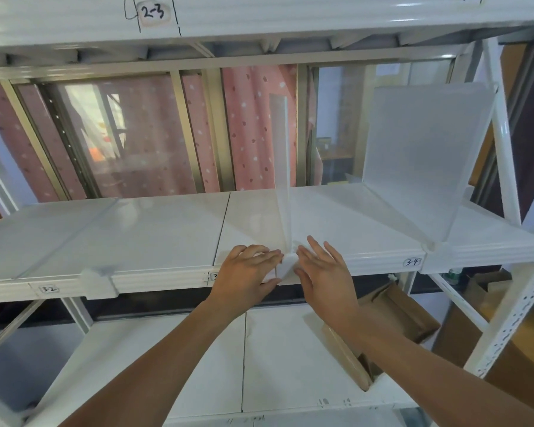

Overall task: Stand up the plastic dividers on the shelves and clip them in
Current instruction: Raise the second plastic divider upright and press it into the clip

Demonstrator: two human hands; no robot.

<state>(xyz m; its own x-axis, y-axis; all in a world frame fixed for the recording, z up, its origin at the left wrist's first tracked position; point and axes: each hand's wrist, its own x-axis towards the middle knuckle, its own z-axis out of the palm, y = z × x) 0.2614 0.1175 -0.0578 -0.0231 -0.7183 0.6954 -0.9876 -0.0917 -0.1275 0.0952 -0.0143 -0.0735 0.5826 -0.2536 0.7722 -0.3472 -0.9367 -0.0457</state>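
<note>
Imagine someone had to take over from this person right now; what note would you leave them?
Left hand: curled on the white clip at the shelf's front edge.
Right hand: open, fingers spread, flat beside the same clip.
Middle divider: upright, seen edge-on, above that clip.
Right divider: standing, near label 3-4.
Left divider: lying flat on the shelf, behind its clip.
Left to do: finish seating the middle clip, then stand and clip the left divider.
</note>
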